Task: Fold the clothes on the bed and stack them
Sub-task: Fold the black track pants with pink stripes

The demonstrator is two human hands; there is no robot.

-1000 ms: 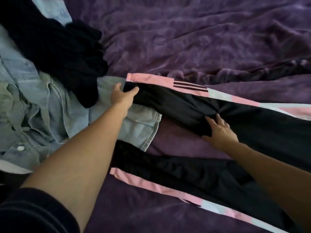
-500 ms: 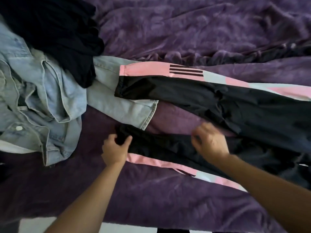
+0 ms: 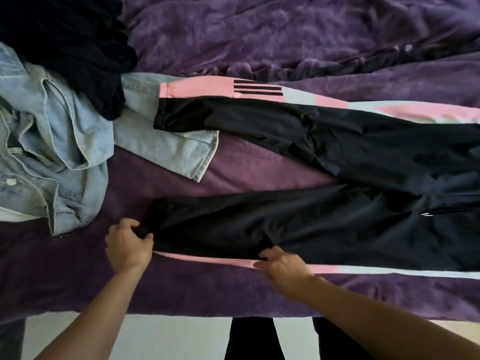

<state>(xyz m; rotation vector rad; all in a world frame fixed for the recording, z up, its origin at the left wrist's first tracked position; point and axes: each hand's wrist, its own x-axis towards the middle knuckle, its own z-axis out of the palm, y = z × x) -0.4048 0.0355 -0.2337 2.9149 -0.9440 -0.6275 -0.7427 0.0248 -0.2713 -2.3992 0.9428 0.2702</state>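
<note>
From the head camera, looking down over the edge of the bed [image 3: 285, 35]: my left hand [image 3: 128, 246] has its fingers curled tight round the bunched cuff [image 3: 149, 224] of the near leg of the track pants [image 3: 337, 224]; my right hand [image 3: 281, 266] sits further along the same leg, at its near edge, fingertips tucked into the black cloth and thumb by the pink stripe [image 3: 207, 259], pinching the seam as far as I can make out, though that hand is a little blurred. The pants lie lengthwise across the bed, waist off to the right; the far leg [image 3: 259, 123] is spread flat, its cuff resting on a sleeve of the denim shirt [image 3: 65, 141]; the two legs lie apart with bare purple cover between them. The denim shirt is crumpled at the left, and a dark garment [image 3: 78, 42] is heaped on top of it toward the far left corner; a strip of pale floor [image 3: 168, 336] shows below the bed edge.

My reckoning is that the task is barely begun; no folded piece and no stack shows anywhere in view; the pants are laid out but not yet folded, and I judge the step in hand is bringing one leg onto the other; the shirt and the dark garment are left to do, then the stacking.
</note>
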